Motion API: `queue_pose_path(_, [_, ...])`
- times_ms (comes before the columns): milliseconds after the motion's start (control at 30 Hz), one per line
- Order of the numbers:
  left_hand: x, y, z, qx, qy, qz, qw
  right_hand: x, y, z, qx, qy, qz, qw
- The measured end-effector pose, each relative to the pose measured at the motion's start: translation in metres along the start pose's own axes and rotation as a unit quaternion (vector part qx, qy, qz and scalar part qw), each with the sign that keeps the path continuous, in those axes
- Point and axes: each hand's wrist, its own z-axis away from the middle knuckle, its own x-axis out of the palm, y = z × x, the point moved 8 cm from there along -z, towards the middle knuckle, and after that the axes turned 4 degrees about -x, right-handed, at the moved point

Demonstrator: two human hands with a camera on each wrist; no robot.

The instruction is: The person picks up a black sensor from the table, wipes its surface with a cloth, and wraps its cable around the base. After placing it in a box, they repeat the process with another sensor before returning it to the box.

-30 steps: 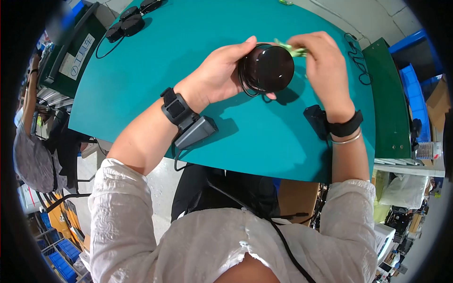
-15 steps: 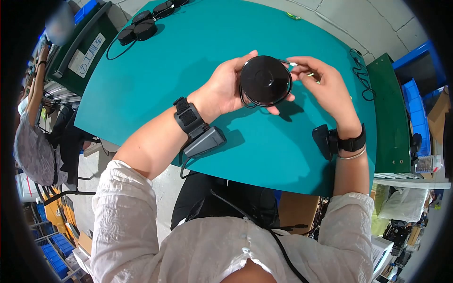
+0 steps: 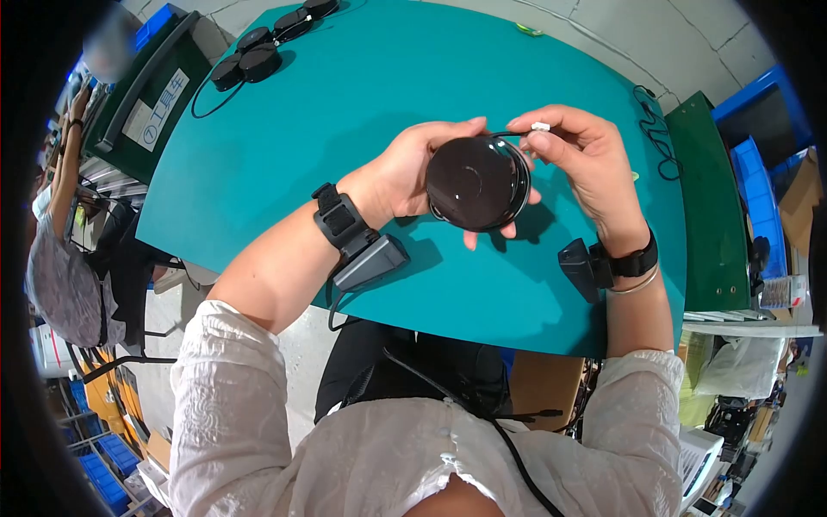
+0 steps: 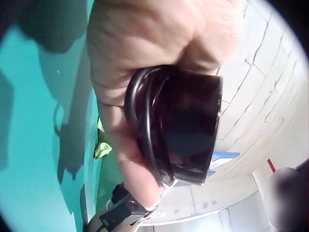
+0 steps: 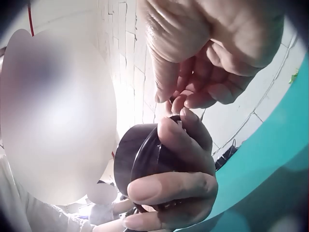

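Observation:
My left hand (image 3: 409, 168) holds a glossy black round puck-shaped device (image 3: 469, 181), thumb at its upper edge and fingers round its underside. A thin black cable (image 4: 145, 125) is wound around the device's side. My right hand (image 3: 594, 164) is just to the right, its thumb and forefinger pinching the cable's end beside a white connector (image 3: 540, 127). In the right wrist view, that pinch is close above the device (image 5: 137, 154), and my left fingers (image 5: 169, 188) are curled over it.
Several similar black pucks (image 3: 258, 60) with cables lie at the back left of the green table (image 3: 362, 293). A green scrap (image 3: 528, 30) lies at the far edge, another (image 3: 636, 177) beside my right wrist. A coiled black cable (image 3: 659, 138) lies at the right edge, near a green cabinet (image 3: 711, 207).
The green strip has left my right fingers, which now pinch the cable's end with its white connector. My left hand has kept hold of the device, tilting it and bringing it slightly nearer my body.

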Motion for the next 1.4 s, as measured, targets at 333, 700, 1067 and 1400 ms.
queue_pose_path(333, [0.008,-0.015,0.001,-0.068,-0.042,-0.054,0.995,-0.001,0.009,0.001,0.003,0.018,0.003,1.0])
queue_pose_path(700, [0.007,-0.019,0.002,-0.081,-0.001,-0.092,0.993,0.018,-0.016,0.008,-0.075,0.051,0.204,0.975])
queue_pose_path(1067, [-0.001,-0.022,-0.001,-0.078,0.004,-0.095,0.992,0.019,-0.012,0.01,-0.039,0.072,0.272,0.959])
queue_pose_path(1400, [-0.013,0.001,-0.007,0.034,0.045,-0.055,0.997,-0.008,0.007,0.001,-0.041,0.1,0.196,0.975])
